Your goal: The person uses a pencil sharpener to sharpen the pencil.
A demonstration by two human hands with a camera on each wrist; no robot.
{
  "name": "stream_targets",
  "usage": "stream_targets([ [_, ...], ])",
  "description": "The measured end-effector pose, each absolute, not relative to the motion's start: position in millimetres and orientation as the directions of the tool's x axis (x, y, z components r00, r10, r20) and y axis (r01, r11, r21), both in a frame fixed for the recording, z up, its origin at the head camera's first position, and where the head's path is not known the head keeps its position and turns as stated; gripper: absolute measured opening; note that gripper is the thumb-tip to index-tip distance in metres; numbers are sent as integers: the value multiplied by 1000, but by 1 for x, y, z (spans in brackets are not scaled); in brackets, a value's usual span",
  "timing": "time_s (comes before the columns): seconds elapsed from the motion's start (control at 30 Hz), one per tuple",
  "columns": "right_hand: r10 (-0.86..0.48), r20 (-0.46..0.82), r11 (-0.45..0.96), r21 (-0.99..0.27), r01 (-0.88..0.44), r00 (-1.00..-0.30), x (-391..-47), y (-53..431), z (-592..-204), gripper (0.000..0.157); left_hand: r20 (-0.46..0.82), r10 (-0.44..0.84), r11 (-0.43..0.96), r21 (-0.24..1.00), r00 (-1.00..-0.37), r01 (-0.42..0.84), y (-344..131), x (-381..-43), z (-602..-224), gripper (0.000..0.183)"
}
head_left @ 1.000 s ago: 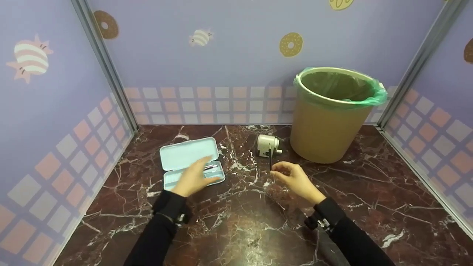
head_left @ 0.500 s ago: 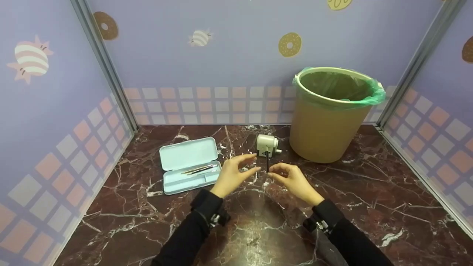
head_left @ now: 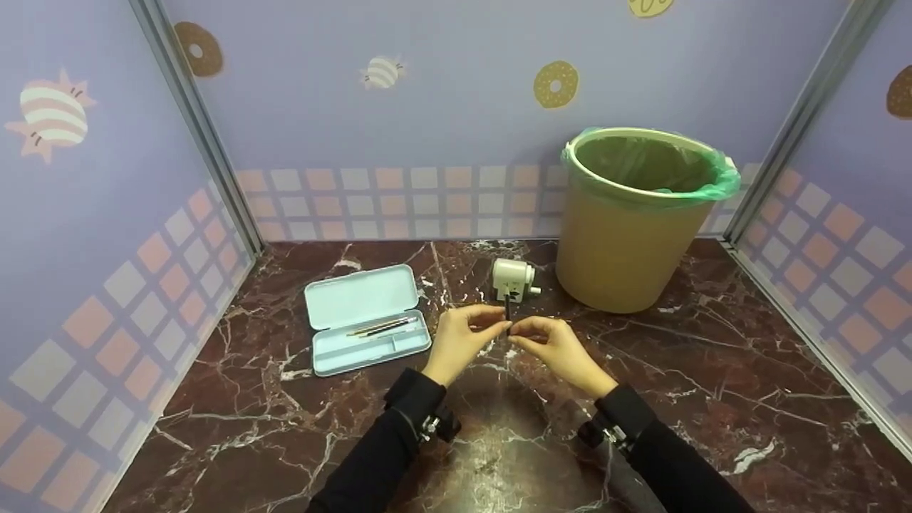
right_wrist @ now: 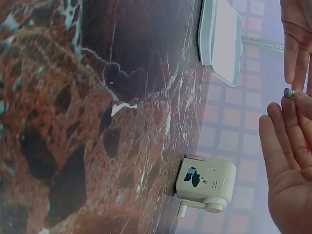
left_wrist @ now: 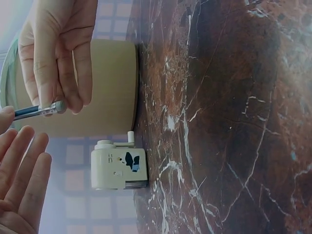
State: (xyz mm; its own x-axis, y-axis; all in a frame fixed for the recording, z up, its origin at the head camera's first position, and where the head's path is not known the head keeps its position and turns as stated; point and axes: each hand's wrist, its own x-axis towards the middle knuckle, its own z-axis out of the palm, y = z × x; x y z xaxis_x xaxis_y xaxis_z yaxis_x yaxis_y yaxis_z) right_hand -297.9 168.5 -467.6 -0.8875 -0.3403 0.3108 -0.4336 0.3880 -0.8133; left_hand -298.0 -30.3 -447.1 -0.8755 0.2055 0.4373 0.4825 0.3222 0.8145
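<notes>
Between the two hands is a dark pencil (head_left: 507, 308), its pale eraser end (left_wrist: 59, 106) nearest the person. My right hand (head_left: 563, 350) pinches it by that end. My left hand (head_left: 459, 340) pinches it farther up with thumb and index finger; its other fingers are spread in the left wrist view. Just beyond the hands stands a cream crank pencil sharpener (head_left: 511, 276) with a dark decal, its handle to the right. To the left, a light blue pencil case (head_left: 362, 298) lies open, with several slim pencils (head_left: 385, 327) inside. The pencil's far tip is hard to make out against the sharpener.
A tall tan bin (head_left: 620, 242) with a green liner (head_left: 719, 189) stands at the back right, close to the sharpener. The dark red marbled tabletop (head_left: 235, 442) is enclosed by patterned panels (head_left: 456, 107) at the back and both sides.
My left hand has come from over the pencil case rightward to the pencil and now pinches it. My right hand keeps hold of the pencil and has shifted slightly left.
</notes>
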Motion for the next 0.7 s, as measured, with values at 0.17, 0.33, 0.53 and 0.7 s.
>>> stream_targets([
  [0.17, -330, 280, 380, -835, -398, -902, -299, 166, -470, 20, 432, 197, 336, 814, -880, 475, -29, -297, -448, 24],
  [0.33, -331, 283, 374, -836, -401, -900, -299, 167, -470, 21, 427, 198, 327, 820, -882, 470, -28, -297, -447, 21],
  [0.53, -357, 292, 365, -831, -420, -887, -298, 169, -469, 21, 417, 215, 346, 813, -883, 468, -29, -297, -446, 21],
  [0.7, -374, 290, 377, -820, -430, -881, -298, 173, -466, 21, 432, 266, 409, 759, -862, 507, -33, -299, -443, 21],
])
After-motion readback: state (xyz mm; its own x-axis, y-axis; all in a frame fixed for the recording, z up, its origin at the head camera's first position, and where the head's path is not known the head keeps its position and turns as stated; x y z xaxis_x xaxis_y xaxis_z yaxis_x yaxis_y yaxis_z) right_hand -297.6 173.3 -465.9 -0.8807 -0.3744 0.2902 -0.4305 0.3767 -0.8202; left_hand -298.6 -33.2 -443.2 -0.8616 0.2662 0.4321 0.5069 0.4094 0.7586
